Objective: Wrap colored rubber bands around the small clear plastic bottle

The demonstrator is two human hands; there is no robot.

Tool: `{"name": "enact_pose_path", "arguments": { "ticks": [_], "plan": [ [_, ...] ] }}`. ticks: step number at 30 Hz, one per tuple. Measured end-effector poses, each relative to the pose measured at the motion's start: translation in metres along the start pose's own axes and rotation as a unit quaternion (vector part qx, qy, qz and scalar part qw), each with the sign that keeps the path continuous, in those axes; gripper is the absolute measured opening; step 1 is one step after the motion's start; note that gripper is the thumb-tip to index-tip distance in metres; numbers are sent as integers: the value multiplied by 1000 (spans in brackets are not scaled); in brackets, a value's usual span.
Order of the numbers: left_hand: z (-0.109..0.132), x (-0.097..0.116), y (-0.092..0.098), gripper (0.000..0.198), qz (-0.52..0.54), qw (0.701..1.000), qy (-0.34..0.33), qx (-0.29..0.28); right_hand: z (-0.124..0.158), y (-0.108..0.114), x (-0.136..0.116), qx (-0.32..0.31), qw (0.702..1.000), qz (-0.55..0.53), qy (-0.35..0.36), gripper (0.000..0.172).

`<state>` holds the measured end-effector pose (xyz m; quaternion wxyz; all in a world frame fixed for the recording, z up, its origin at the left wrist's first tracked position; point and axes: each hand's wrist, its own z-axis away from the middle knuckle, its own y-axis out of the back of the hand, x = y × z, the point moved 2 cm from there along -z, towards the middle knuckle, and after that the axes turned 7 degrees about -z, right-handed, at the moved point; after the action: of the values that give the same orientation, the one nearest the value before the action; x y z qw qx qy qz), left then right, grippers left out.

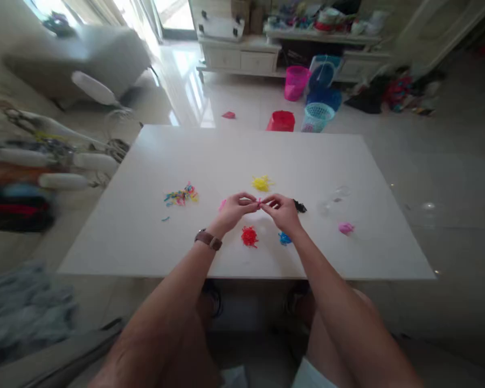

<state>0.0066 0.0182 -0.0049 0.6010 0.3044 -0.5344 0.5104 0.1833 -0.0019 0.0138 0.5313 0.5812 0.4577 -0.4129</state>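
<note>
Both hands meet above the middle of the white table (145, 231). My left hand (235, 209), with a brown watch on its wrist, and my right hand (282, 210) each pinch an end of a small pink band (259, 203) held between them. Small piles of coloured bands lie around them: a red pile (249, 236) just below the hands, a blue pile (284, 238) under my right wrist, a yellow pile (261, 183) beyond, a black pile (299, 206) to the right, a pink pile (346, 228) further right. A mixed-colour heap (181, 196) lies to the left.
A clear plastic bag or lid (333, 203) lies on the table's right side. Beyond the table stand a red box (281, 121), a light blue basket (317, 117), a pink basket (296, 82) and a low cabinet (242, 56). A sofa (84, 56) is at the far left.
</note>
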Motion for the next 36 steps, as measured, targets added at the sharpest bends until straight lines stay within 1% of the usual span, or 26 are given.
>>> {"name": "enact_pose_path", "arguments": {
  "ticks": [5,13,16,19,23,25,28,30,32,34,36],
  "plan": [
    [5,1,1,48,-8,1000,6,5,0,3,-2,15,1000,0,-5,22],
    [5,4,0,48,-6,1000,7,15,-1,4,-1,28,999,-12,-27,19],
    [6,6,0,47,-10,1000,5,18,-3,8,0,33,999,3,-27,17],
    [6,8,2,43,-22,999,7,22,-8,25,5,70,995,66,-36,14],
    [8,9,6,41,-31,999,12,24,-14,60,17,128,974,170,-77,7],
    [10,9,8,40,-35,999,11,25,-15,73,23,137,963,214,-95,7],
    [10,10,12,38,-49,998,9,31,-13,84,30,123,952,253,-122,9],
    [9,12,19,34,-85,995,8,45,-12,86,34,111,947,268,-136,10],
    [8,14,32,27,-161,984,-1,78,-11,88,36,104,942,283,-148,11],
    [6,18,47,19,-261,957,-18,125,-10,89,36,102,935,300,-158,12],
    [6,21,61,16,-342,924,-32,168,-9,89,35,105,926,321,-166,14]
  ]
}}
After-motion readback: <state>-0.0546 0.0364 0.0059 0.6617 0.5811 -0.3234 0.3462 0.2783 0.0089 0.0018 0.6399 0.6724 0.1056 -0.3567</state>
